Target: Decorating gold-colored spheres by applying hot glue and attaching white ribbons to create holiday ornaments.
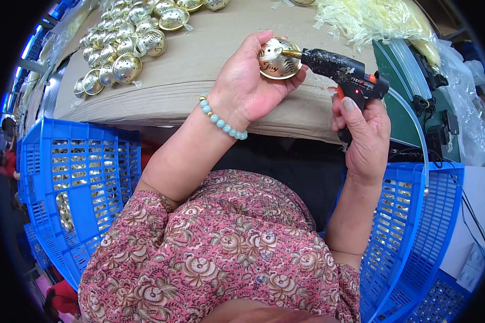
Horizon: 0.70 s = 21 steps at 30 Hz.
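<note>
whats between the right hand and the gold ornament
The black glue gun, held in the right hand, its brass nozzle pointing at the gold ornament; the head view shows it.

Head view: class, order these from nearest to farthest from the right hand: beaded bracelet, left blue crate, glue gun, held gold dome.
1. Glue gun: gripped by the right hand.
2. Held gold dome: in the left hand.
3. Beaded bracelet: on the left wrist.
4. Left blue crate: far left.

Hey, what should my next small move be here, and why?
Perhaps gently squeeze the trigger of the glue gun in your right hand: its nozzle points at the white piece against the gold ornament in your left hand, and the gun's red light glows. Whether the nozzle touches is unclear.
</note>
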Each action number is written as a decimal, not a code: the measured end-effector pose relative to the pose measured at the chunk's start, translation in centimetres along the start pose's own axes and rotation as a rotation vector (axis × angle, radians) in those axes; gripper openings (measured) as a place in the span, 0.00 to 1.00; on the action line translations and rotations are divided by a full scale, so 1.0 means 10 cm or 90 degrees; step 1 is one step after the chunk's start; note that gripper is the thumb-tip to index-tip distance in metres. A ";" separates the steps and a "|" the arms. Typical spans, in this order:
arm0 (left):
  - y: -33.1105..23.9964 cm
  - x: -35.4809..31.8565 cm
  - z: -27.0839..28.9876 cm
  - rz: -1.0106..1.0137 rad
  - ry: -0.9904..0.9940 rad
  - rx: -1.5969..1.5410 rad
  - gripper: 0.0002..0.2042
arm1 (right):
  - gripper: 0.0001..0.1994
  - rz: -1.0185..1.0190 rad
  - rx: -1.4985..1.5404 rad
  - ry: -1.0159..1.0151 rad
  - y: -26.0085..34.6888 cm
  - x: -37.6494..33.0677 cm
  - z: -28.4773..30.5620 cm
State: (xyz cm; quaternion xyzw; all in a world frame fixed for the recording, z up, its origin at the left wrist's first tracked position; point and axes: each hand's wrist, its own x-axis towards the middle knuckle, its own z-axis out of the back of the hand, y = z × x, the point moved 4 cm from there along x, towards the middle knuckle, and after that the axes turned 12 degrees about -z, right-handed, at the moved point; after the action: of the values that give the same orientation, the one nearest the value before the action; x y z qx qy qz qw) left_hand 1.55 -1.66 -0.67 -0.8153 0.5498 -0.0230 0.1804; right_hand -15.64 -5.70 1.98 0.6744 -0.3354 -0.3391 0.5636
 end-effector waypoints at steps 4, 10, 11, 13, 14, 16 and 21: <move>0.01 0.00 0.01 0.000 -0.002 0.010 0.13 | 0.13 -0.007 0.002 -0.005 -0.01 0.01 0.04; -0.01 0.02 0.00 0.033 0.034 0.033 0.15 | 0.13 -0.012 -0.020 -0.015 0.02 0.11 0.23; -0.03 0.03 0.00 0.041 0.070 0.040 0.15 | 0.13 -0.007 -0.025 -0.024 0.04 0.15 0.31; -0.08 0.05 0.02 0.049 0.095 0.038 0.15 | 0.14 -0.011 -0.130 -0.073 0.07 0.26 0.54; -0.11 0.05 0.03 0.046 0.109 0.040 0.15 | 0.14 -0.006 -0.135 -0.078 0.10 0.31 0.68; -0.16 0.04 0.03 0.035 0.110 0.057 0.15 | 0.15 -0.046 -0.547 -0.267 0.23 0.39 0.89; -0.26 0.04 0.13 -0.038 0.054 0.126 0.12 | 0.12 0.266 -0.920 -0.507 0.63 0.50 0.50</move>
State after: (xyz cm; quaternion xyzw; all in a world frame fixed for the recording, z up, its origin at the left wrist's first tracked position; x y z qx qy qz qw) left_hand 4.37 -0.81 -1.12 -0.8079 0.5274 -0.1167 0.2357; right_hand -17.58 -13.40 7.17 -0.0966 -0.3275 -0.5707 0.7468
